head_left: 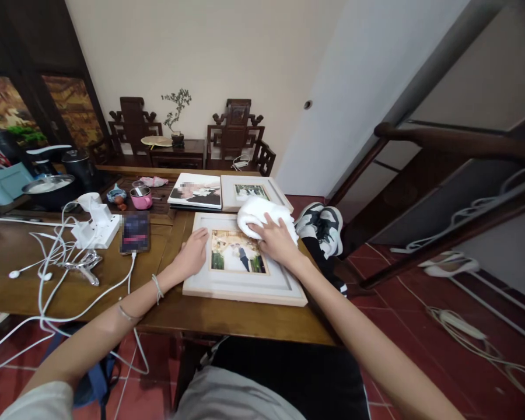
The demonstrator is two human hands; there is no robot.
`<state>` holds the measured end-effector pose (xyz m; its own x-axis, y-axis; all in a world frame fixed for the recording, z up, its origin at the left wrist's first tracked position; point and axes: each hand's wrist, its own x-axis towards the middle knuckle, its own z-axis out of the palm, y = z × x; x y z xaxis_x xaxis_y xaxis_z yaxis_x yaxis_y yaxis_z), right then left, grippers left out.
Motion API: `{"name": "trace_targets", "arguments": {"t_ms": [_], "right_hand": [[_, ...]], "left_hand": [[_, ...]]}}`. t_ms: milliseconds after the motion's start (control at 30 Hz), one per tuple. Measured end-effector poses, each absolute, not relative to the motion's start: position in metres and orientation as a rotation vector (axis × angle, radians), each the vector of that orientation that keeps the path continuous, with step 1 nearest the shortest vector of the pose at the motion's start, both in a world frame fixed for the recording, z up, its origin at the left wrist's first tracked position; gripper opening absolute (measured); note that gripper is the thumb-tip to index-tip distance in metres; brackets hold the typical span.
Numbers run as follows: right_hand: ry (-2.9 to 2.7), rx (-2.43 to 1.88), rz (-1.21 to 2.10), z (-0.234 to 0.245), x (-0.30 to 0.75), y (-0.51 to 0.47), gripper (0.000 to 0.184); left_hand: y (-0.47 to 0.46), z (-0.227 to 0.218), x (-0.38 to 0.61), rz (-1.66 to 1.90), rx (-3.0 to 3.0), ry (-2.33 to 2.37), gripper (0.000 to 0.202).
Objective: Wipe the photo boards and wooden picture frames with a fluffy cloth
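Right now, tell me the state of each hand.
Left hand: open, flat on the picture frame.
Right hand: holds the white cloth down on it.

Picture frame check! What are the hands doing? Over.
Left hand flat on picture frame left border. Right hand pressing white cloth onto its top right. Phone and cables off left, apart from frame.
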<state>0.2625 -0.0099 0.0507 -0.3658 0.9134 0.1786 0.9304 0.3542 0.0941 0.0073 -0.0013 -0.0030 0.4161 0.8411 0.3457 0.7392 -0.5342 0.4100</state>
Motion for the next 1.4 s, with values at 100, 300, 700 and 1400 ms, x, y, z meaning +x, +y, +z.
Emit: {"name": "trace_targets", "arguments": {"t_ms": [100, 300, 700, 1400], "right_hand": [[-2.603, -1.631, -0.253, 0.051, 0.258, -0.028, 0.065], [-2.829, -1.402, 0.029, 0.074, 0.245, -0.139, 0.071], [-2.594, -1.578, -0.068, 0.059, 0.252, -0.043, 0.067], [-2.684, -1.318, 0.305, 0.106, 0.289, -0.131, 0.074]], "left_hand": [[-0.002, -0.002, 0.007, 0.792, 2.442, 1.42, 0.048], [-0.004, 0.002, 0.01, 0.802, 2.438, 1.411, 0.047], [0.0, 0.001, 0.007, 0.711, 2.524, 1.369, 0.049], [0.007, -0.012, 0.003, 0.878, 2.467, 1.382, 0.053]]}}
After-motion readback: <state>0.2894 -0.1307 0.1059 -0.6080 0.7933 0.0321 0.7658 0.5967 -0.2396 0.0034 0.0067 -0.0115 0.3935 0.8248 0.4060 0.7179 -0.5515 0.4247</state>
